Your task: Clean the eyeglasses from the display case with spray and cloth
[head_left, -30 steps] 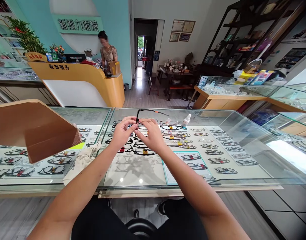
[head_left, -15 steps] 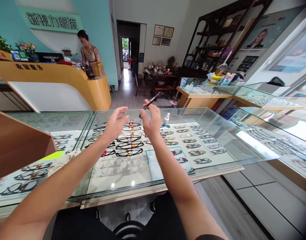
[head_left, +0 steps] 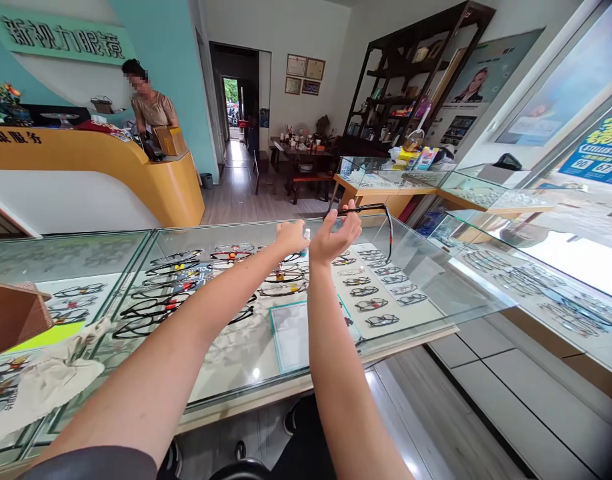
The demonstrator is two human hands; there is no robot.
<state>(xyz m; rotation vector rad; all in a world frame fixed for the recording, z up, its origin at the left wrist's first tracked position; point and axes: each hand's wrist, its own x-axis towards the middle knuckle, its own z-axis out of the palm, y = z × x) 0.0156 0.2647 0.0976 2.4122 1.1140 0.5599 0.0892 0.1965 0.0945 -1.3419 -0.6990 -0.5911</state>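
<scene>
In the head view, the right hand [head_left: 336,235], raised over the glass-topped bench [head_left: 231,365], has its fingers closed on black spectacles [head_left: 376,207], one temple hanging down. The left hand [head_left: 289,237], apart from it, curls just beside a spray bottle [head_left: 307,235]; whether it grips that, I cannot tell.

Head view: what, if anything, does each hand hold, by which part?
The right hand holds the glasses near one end. The left hand is at the bottle; its grip is hidden.
</scene>
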